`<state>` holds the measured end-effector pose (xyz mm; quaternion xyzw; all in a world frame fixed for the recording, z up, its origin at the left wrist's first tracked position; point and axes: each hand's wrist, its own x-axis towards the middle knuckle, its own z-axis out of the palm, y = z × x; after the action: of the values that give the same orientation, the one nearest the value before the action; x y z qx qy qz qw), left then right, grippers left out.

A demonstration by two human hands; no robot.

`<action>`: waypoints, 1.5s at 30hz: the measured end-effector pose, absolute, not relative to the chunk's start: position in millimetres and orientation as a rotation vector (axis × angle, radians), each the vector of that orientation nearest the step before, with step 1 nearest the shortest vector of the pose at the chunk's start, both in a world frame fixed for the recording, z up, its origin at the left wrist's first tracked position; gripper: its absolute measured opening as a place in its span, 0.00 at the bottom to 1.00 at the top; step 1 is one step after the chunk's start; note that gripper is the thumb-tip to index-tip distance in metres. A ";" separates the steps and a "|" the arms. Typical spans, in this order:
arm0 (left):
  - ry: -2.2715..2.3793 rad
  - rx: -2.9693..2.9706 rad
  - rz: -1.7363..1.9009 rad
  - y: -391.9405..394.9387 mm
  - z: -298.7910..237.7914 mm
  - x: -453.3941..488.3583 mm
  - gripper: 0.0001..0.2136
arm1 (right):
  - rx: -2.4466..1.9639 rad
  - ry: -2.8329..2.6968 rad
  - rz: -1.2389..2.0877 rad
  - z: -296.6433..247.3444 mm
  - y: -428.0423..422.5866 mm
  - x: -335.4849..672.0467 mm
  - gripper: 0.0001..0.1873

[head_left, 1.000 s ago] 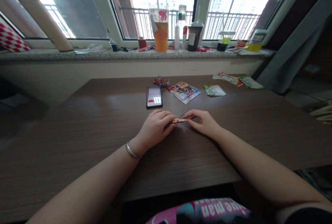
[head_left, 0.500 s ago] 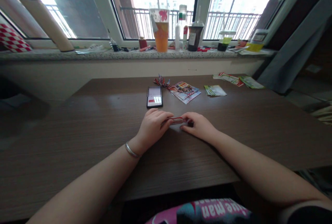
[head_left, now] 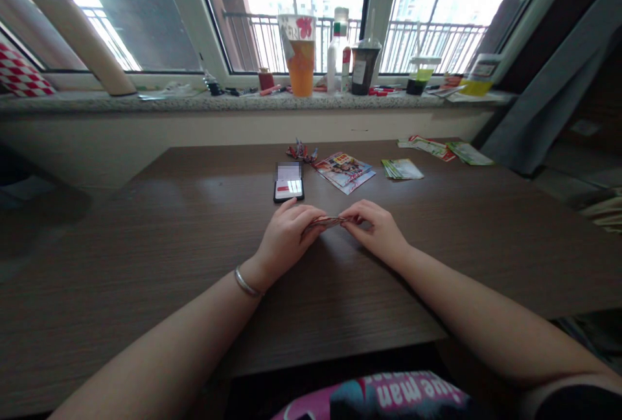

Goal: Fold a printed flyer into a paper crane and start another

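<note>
Gripping L end of thin flat item (head_left: 332,221) in nearly closed L hand (head_left: 289,231) & pinching R end in half-curled R hand (head_left: 374,229), over tbl (head_left: 204,219), this side of phone (head_left: 289,192) & leaflets (head_left: 345,172).

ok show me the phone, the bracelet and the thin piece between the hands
phone (head_left: 289,185), head view, middle of screen
bracelet (head_left: 243,284), head view, band
thin piece (head_left: 332,221), head view, exposed edge

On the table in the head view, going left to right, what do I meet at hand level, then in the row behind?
Hand level: left hand → thin flat item → right hand.

Behind: phone → colourful printed sheets → fanned green-edged papers → far green-and-white paper.
</note>
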<state>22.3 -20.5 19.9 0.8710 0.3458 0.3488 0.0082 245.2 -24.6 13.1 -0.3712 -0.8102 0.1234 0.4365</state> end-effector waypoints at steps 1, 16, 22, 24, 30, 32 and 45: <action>1.075 2.730 1.092 -20.5 19.6 22.4 0.06 | -0.911 -2.015 0.293 13.9 -25.5 245.0 0.04; 1.005 2.794 1.228 -22.3 21.1 21.1 0.04 | -0.825 -1.990 0.209 15.7 -29.0 241.2 0.03; 1.010 2.789 1.248 -22.2 21.1 21.9 0.04 | -0.835 -1.969 0.224 16.2 -29.7 239.2 0.01; 1.011 2.785 1.256 -22.9 21.3 22.8 0.05 | -0.862 -1.962 0.208 16.8 -30.4 239.1 0.01; 0.951 2.758 1.387 -29.2 24.7 25.6 0.07 | -0.958 -2.002 0.066 20.8 -33.5 240.4 0.03; 0.920 2.755 1.452 -32.0 27.2 26.7 0.07 | -0.977 -2.026 0.011 22.4 -34.4 241.1 0.04; 0.951 2.601 1.534 -28.5 27.6 28.3 0.02 | -0.910 -2.033 -0.050 28.3 -37.0 241.1 0.02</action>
<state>28.3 -28.5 27.6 0.8216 0.3004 0.4843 -0.0122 241.1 -37.0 28.3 -0.3667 -0.8189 -0.0201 0.4410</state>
